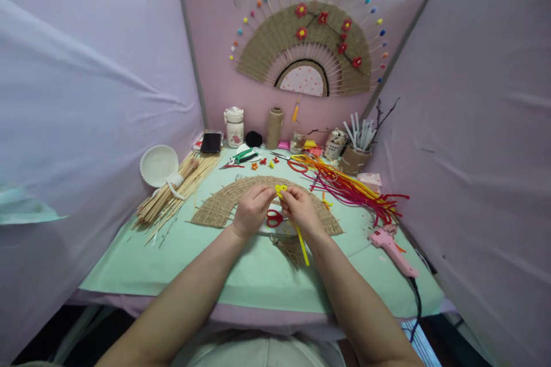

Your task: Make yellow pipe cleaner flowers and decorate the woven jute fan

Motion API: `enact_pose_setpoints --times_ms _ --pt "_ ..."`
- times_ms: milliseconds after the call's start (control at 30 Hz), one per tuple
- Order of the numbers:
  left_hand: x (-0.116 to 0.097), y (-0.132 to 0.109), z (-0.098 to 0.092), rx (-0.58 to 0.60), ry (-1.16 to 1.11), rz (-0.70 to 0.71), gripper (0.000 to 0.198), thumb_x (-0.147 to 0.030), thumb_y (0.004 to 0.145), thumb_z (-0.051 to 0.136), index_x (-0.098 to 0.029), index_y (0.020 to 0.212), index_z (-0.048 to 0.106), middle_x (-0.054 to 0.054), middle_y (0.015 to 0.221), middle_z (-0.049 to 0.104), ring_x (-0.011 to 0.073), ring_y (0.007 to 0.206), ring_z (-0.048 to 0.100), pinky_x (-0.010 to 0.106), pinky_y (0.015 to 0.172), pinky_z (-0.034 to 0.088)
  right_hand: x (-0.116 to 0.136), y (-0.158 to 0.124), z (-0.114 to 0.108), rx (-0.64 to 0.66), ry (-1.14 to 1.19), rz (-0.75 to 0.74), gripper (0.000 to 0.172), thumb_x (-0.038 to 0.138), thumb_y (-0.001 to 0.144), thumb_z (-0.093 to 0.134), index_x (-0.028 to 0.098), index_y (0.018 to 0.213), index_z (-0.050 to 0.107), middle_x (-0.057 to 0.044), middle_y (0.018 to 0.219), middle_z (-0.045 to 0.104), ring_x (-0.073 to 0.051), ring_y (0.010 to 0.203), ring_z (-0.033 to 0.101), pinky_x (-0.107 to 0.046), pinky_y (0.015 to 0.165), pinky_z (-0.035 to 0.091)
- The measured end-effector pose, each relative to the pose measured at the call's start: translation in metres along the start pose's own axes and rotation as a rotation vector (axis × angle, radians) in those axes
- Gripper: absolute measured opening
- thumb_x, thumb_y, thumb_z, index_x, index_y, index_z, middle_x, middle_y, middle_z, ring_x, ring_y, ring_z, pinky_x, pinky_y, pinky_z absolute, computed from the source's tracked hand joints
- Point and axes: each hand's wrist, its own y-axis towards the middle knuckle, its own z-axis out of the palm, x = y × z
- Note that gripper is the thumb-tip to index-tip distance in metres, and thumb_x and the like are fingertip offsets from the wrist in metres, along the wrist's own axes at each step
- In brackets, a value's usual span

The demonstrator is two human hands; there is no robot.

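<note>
Between my fingertips is a yellow pipe cleaner [280, 188], its upper end bent into small loops like petals. Its straight tail hangs down below my right hand. My left hand [253, 209] pinches the looped part from the left, and my right hand [300, 206] pinches it from the right. Beneath both hands a woven twine fan [210, 210] lies flat on the table, with a twine tassel [289, 251] at its near edge. Red-handled scissors [274, 218] rest on the fan, partly hidden by my hands.
Bamboo sticks [172, 198] and a white paper plate [159, 166] are at left. Red, orange and yellow pipe cleaners [348, 183] spread at right, near a pink glue gun [394, 252] with a cord. Green-handled pliers [245, 156] lie behind the fan. A finished fan [267, 40] hangs on the back wall.
</note>
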Motion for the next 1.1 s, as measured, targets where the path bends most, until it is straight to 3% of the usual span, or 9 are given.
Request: enact_pose_setpoints --times_ms 233,400,633,800,933,1100 --pt "-0.001 0.0 0.0 0.052 0.13 0.095 0.011 -0.022 0.075 0.064 -0.026 0.082 0.071 0.007 0.087 0.064 0.0204 0.091 0.054 0.032 0.091 0.039 -0.005 0.002 0.0 0.005 0.016 -0.033 0.029 0.039 0.067 0.069 0.018 0.067 0.049 0.009 0.05 0.037 -0.004 0.042 0.029 -0.018 0.039 0.023" --pt "-0.008 0.001 0.004 -0.026 0.041 0.05 0.007 -0.02 0.072 0.066 -0.024 0.075 0.071 0.005 0.078 0.064 0.0182 0.081 0.056 0.029 0.082 0.042 -0.008 0.003 0.0 0.017 0.032 -0.091 0.026 0.039 0.07 0.067 0.018 0.07 0.051 0.008 0.051 0.037 -0.004 0.042 0.03 -0.017 0.039 0.024" --pt "-0.007 0.005 0.002 0.024 0.119 0.035 0.009 -0.023 0.074 0.061 -0.017 0.071 0.067 0.004 0.072 0.063 0.0148 0.069 0.055 0.025 0.064 0.042 -0.004 -0.002 0.003 -0.011 -0.059 -0.109 0.026 0.039 0.07 0.067 0.017 0.071 0.053 0.008 0.051 0.04 -0.004 0.042 0.033 -0.018 0.039 0.027" --pt "-0.007 0.008 0.0 0.083 -0.134 -0.294 0.012 -0.026 0.069 0.064 -0.014 0.068 0.065 0.001 0.063 0.059 0.0108 0.06 0.051 0.023 0.058 0.04 -0.005 -0.004 0.005 -0.014 -0.118 -0.146 0.024 0.039 0.073 0.064 0.018 0.073 0.054 0.008 0.051 0.042 -0.005 0.041 0.036 -0.018 0.04 0.028" --pt "-0.009 0.013 -0.006 0.16 -0.484 -0.635 0.009 -0.019 0.062 0.067 -0.012 0.063 0.06 -0.002 0.056 0.054 0.0064 0.05 0.046 0.018 0.051 0.039 -0.007 -0.004 0.005 0.024 -0.143 -0.14 0.024 0.04 0.075 0.062 0.018 0.074 0.053 0.008 0.05 0.041 -0.005 0.041 0.035 -0.018 0.041 0.028" --pt "-0.01 0.02 -0.021 0.312 -0.794 -1.123 0.011 -0.008 0.061 0.056 -0.013 0.058 0.047 -0.003 0.048 0.041 0.0024 0.039 0.034 0.011 0.036 0.029 -0.008 -0.008 0.004 0.14 -0.281 -0.176 0.022 0.04 0.078 0.059 0.018 0.079 0.057 0.006 0.055 0.047 -0.006 0.046 0.038 -0.019 0.044 0.031"
